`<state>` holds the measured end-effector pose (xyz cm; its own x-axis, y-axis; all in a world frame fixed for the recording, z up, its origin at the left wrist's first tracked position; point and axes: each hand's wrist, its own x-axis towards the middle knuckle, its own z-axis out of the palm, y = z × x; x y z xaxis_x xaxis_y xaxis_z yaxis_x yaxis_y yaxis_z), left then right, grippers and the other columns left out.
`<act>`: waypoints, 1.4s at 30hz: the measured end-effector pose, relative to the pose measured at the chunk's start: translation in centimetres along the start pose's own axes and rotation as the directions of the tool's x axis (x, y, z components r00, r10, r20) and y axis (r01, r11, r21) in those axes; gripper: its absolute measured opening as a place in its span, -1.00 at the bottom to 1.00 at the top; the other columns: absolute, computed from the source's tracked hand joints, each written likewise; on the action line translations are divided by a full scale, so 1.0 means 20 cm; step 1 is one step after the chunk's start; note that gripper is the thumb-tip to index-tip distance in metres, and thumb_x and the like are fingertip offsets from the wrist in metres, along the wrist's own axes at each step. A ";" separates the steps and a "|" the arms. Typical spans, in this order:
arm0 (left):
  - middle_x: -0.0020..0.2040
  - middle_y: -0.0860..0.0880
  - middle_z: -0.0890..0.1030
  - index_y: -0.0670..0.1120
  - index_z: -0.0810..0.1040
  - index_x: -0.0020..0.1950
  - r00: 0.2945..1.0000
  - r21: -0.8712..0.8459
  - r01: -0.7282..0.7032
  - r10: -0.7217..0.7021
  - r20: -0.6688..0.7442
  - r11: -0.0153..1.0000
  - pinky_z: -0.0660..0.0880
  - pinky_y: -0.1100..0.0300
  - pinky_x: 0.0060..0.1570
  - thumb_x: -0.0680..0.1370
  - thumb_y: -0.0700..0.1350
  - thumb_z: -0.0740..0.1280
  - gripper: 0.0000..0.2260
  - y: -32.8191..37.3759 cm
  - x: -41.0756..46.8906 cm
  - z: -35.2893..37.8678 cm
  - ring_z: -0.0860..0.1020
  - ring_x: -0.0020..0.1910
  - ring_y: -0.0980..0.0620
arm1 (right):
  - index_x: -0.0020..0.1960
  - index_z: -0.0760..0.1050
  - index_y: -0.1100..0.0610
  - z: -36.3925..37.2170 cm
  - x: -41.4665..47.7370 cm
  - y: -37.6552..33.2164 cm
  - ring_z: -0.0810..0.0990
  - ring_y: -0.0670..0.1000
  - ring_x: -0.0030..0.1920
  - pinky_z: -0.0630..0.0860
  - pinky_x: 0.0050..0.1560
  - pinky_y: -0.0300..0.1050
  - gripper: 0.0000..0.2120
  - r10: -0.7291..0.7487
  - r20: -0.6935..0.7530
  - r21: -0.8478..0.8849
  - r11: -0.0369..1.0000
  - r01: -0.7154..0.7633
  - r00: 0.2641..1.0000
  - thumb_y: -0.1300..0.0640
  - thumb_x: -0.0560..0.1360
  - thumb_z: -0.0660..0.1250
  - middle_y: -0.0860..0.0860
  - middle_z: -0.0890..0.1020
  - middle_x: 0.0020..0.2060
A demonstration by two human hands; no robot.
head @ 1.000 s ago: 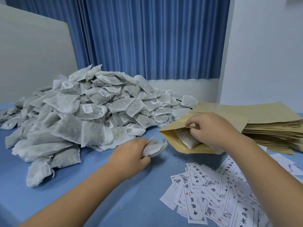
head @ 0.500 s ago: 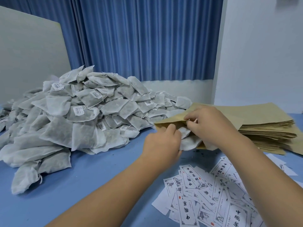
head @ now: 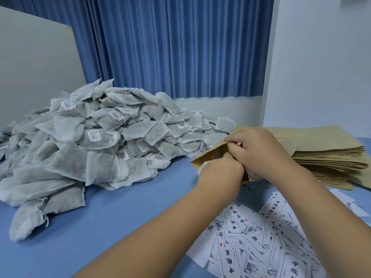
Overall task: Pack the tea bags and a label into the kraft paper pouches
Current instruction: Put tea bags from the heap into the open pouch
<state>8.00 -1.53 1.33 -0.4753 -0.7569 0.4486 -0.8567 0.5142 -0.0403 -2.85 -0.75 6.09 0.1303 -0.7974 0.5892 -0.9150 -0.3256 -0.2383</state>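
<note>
Left hand, curled round a tea bag, has been brought from the desk into the mouth of the kraft paper pouch, pinched open by the right hand (a label is judged still to be added).

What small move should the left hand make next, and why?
Probably push the tea bag fully into the kraft pouch. The left hand is at the pouch mouth, a white corner of the tea bag shows outside it, and the right hand pinches the upper edge.
</note>
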 end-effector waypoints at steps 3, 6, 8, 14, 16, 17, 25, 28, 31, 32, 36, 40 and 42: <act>0.13 -0.16 0.47 -0.19 0.52 0.22 0.998 -0.078 -0.028 0.023 -0.063 0.997 0.44 0.02 -0.17 0.59 -0.12 0.29 -0.75 -0.03 0.02 0.02 0.51 0.01 -0.18 | -0.16 0.63 0.15 -0.02 0.00 0.00 0.55 0.09 -0.07 0.50 -0.05 0.02 -0.80 -0.020 0.018 -0.017 1.000 0.020 1.000 0.17 0.44 0.23 0.03 0.65 -0.17; 0.11 -0.12 0.52 -0.12 0.54 0.21 0.999 -0.081 0.014 -0.017 -0.032 0.997 0.42 0.05 -0.04 0.55 -0.10 0.31 -0.75 -0.07 0.06 0.04 0.52 0.07 -0.14 | -0.11 0.66 0.15 -0.03 0.00 -0.04 0.56 0.06 -0.07 0.49 -0.03 -0.01 -0.80 -0.052 -0.034 0.021 0.998 0.053 0.998 0.19 0.45 0.26 0.02 0.66 -0.16; 0.14 -0.13 0.55 -0.12 0.51 0.22 0.999 -0.074 0.000 0.004 0.054 0.997 0.43 0.05 0.02 0.54 -0.18 0.27 -0.75 -0.08 0.10 0.06 0.53 0.12 -0.16 | -0.04 0.69 0.09 -0.03 -0.01 -0.07 0.57 0.04 -0.04 0.49 0.00 -0.03 -0.79 -0.082 -0.105 0.085 0.992 0.091 0.991 0.21 0.46 0.28 0.00 0.67 -0.14; 0.19 -0.26 0.52 -0.27 0.48 0.24 0.988 -0.373 -0.045 0.096 0.119 0.927 0.43 -0.01 0.13 0.52 -0.35 0.16 -0.69 -0.14 0.06 0.02 0.48 0.17 -0.22 | 0.05 0.65 -0.08 0.00 -0.02 -0.06 0.55 0.05 0.00 0.52 -0.07 0.00 -0.75 -0.052 -0.123 -0.035 0.998 0.048 0.991 0.11 0.50 0.25 -0.07 0.62 -0.06; 0.15 -0.21 0.55 -0.22 0.51 0.22 0.988 -0.437 -0.151 0.151 -0.034 0.887 0.44 0.01 0.12 0.48 -0.35 0.18 -0.66 -0.18 -0.01 0.01 0.48 0.14 -0.17 | 0.03 0.64 -0.10 0.01 -0.01 -0.04 0.54 0.04 0.02 0.51 -0.07 -0.02 -0.76 -0.033 -0.053 -0.128 0.991 0.026 0.998 0.08 0.49 0.23 -0.09 0.59 -0.06; 0.11 -0.16 0.58 -0.19 0.54 0.20 0.978 -0.430 -0.208 0.184 -0.098 0.878 0.45 0.04 0.10 0.47 -0.33 0.19 -0.67 -0.21 -0.06 0.01 0.50 0.11 -0.13 | 0.03 0.63 -0.11 0.02 -0.01 -0.04 0.53 0.03 0.03 0.51 -0.07 -0.03 -0.76 -0.026 -0.028 -0.135 0.991 0.022 0.999 0.07 0.49 0.23 -0.10 0.59 -0.05; 0.13 -0.12 0.48 -0.13 0.50 0.26 0.935 0.077 0.337 -0.323 -0.149 0.939 0.45 0.02 -0.04 0.49 -0.24 0.26 -0.67 -0.75 -0.27 0.12 0.47 0.10 -0.17 | -0.02 0.61 -0.12 0.05 -0.02 -0.02 0.40 -0.08 -0.13 0.27 -0.28 -0.16 -0.81 0.023 0.032 -0.139 0.990 -0.018 0.999 0.05 0.48 0.25 -0.16 0.52 -0.14; 0.15 -0.13 0.40 -0.15 0.42 0.24 0.855 0.259 0.497 -0.519 0.018 0.828 0.45 0.02 -0.04 0.53 -0.21 0.18 -0.72 -0.92 -0.32 0.20 0.43 0.12 -0.15 | -0.04 0.61 -0.11 0.06 -0.03 -0.02 0.41 -0.08 -0.12 0.30 -0.27 -0.16 -0.82 0.025 0.035 -0.141 0.990 -0.019 0.999 0.05 0.47 0.26 -0.17 0.50 -0.18; 0.11 -0.09 0.43 -0.13 0.47 0.17 0.847 0.259 0.511 -0.531 0.006 0.819 0.39 0.07 -0.18 0.56 -0.19 0.15 -0.78 -1.01 -0.32 0.24 0.43 0.11 -0.10 | -0.07 0.61 -0.11 0.07 -0.03 -0.02 0.42 -0.09 -0.14 0.31 -0.30 -0.20 -0.84 0.024 0.019 -0.136 0.990 -0.021 1.000 0.06 0.45 0.28 -0.19 0.50 -0.21; 0.09 -0.06 0.45 -0.10 0.49 0.15 0.859 0.286 0.492 -0.512 -0.007 0.822 0.36 0.10 -0.21 0.56 -0.18 0.16 -0.79 -1.03 -0.31 0.24 0.43 0.10 -0.08 | -0.07 0.61 -0.13 0.06 -0.02 -0.02 0.40 -0.09 -0.15 0.28 -0.32 -0.23 -0.84 0.026 0.015 -0.136 0.990 -0.024 1.000 0.06 0.45 0.28 -0.20 0.48 -0.23; -0.06 -0.09 0.57 -0.14 0.61 -0.02 0.933 0.117 0.351 -0.336 -0.128 0.929 0.45 0.05 -0.19 0.50 -0.17 0.33 -0.90 -1.01 -0.33 0.22 0.51 -0.01 -0.17 | -0.06 0.62 -0.17 0.06 -0.02 -0.01 0.40 -0.10 -0.17 0.22 -0.34 -0.28 -0.82 0.026 0.011 -0.133 0.991 -0.024 1.000 0.06 0.45 0.29 -0.20 0.48 -0.22; -0.19 -0.03 0.51 -0.14 0.52 -0.19 0.965 -0.221 0.085 -0.135 -0.223 0.972 0.43 0.03 -0.17 0.45 -0.20 0.36 -0.96 -0.87 -0.38 0.18 0.48 -0.18 -0.09 | -0.07 0.62 -0.14 0.06 -0.01 -0.01 0.41 -0.10 -0.17 0.27 -0.32 -0.21 -0.82 0.026 0.004 -0.135 0.991 -0.025 1.000 0.06 0.44 0.29 -0.17 0.55 -0.16; -0.14 0.05 0.49 -0.06 0.49 -0.16 0.976 -0.371 0.007 -0.086 -0.198 0.928 0.41 0.13 -0.11 0.47 -0.14 0.29 -0.98 -0.79 -0.39 0.16 0.46 -0.14 0.04 | -0.05 0.63 -0.14 0.06 -0.01 -0.01 0.41 -0.10 -0.15 0.30 -0.28 -0.17 -0.82 0.026 0.001 -0.130 0.991 -0.026 1.000 0.06 0.45 0.29 -0.15 0.57 -0.13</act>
<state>24.59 -5.15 -4.44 -0.3508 -0.7036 0.6180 -0.7243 0.6221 0.2971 -2.26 -1.14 5.08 0.1070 -0.8063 0.5818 -0.9600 -0.2361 -0.1506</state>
